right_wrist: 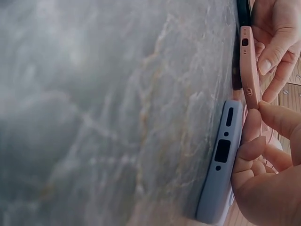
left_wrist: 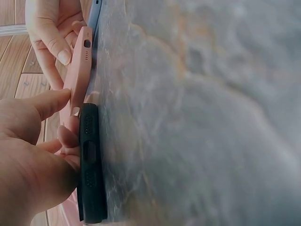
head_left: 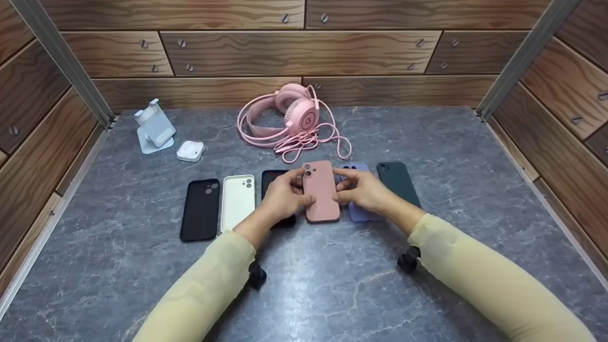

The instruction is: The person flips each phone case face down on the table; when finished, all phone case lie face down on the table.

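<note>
Both hands hold a pink phone case (head_left: 322, 192) by its long sides, back facing up and camera cutouts at the top left. My left hand (head_left: 284, 192) pinches its left edge, the thumb lying on the back. On the opposite edge, the thumb and fingers of my right hand (head_left: 363, 190) grip it. A black phone case (left_wrist: 91, 160) lies below the left hand, partly covered by it in the head view. Under the right hand is a lavender phone case (right_wrist: 221, 160) with port openings along its bottom edge. Both wrist views show the pink case's bottom edge with its port hole.
Left of the hands lie another black case (head_left: 200, 211) and a white case (head_left: 238, 202); a dark green case (head_left: 398, 180) is to the right. Behind are pink headphones (head_left: 301, 116) with a coiled cable, boxed earphones (head_left: 190, 151) and a light stand (head_left: 157, 128). Wood-patterned panels (head_left: 299, 52) enclose the table.
</note>
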`<action>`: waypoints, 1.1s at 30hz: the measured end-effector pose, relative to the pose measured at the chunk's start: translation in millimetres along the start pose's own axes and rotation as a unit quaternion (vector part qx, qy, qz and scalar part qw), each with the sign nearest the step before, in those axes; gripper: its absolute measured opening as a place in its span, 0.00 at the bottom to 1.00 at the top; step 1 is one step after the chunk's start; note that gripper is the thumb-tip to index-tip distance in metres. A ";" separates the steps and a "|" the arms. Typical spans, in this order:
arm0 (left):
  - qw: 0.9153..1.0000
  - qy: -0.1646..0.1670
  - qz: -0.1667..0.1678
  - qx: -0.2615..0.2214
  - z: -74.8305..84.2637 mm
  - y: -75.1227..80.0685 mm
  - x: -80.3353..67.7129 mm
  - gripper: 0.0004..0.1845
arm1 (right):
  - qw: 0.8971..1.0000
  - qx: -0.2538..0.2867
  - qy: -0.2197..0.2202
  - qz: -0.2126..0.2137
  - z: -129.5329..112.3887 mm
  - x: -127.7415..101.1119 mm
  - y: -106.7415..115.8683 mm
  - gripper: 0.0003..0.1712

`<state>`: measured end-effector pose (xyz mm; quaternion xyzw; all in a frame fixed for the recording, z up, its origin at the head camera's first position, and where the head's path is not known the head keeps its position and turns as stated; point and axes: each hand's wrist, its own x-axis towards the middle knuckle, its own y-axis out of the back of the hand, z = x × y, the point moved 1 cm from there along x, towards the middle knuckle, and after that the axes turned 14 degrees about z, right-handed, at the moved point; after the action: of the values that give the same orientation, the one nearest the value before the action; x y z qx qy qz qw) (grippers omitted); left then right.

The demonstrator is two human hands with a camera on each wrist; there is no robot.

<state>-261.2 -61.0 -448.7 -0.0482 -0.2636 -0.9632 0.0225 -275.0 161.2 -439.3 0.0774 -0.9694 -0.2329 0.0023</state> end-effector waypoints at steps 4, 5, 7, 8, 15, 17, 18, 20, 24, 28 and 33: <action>1.000 -0.002 -0.004 0.001 0.0 -1.4 0.2 0.40 | 1.000 -0.004 0.002 0.002 2.6 1.0 -0.1 0.41; 1.000 -0.002 -0.005 0.002 0.0 -1.6 0.4 0.40 | 1.000 -0.005 0.003 0.001 3.1 1.3 -0.2 0.41; 1.000 -0.001 -0.007 0.006 0.0 -1.8 0.6 0.40 | 1.000 -0.005 0.003 0.001 3.6 1.7 -0.4 0.41; 1.000 -0.001 -0.007 0.008 0.1 -1.8 0.7 0.40 | 1.000 -0.004 0.004 0.000 3.8 1.8 -0.6 0.41; 1.000 -0.011 -0.010 0.021 0.0 -2.3 1.0 0.40 | 0.999 -0.032 0.012 0.005 3.7 0.8 -1.3 0.41; 0.999 -0.017 -0.009 0.026 -0.1 -2.3 0.9 0.40 | 0.999 -0.047 0.014 0.008 4.1 0.9 -1.4 0.41; 0.999 -0.021 -0.009 0.029 -0.1 -2.2 0.7 0.40 | 0.998 -0.054 0.018 0.007 4.4 1.1 -1.3 0.41; 0.999 -0.027 -0.007 0.033 0.5 -1.6 0.4 0.40 | 0.998 -0.064 0.021 0.008 4.6 1.4 -1.1 0.41; 0.999 -0.035 -0.008 0.037 1.6 -1.0 -0.1 0.39 | 0.997 -0.075 0.023 0.006 4.6 1.4 -0.3 0.41; 0.999 -0.035 -0.006 0.035 1.7 -1.4 -0.1 0.39 | 0.996 -0.083 0.022 0.008 4.4 1.1 -0.1 0.41; 0.999 -0.038 -0.002 0.037 1.3 -2.4 -0.2 0.40 | 0.996 -0.090 0.029 0.011 4.1 1.0 -1.2 0.42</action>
<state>-261.1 -58.3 -448.9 -0.0838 -0.2995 -0.9503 0.0121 -275.9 161.8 -443.5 0.0734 -0.9449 -0.3165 0.0396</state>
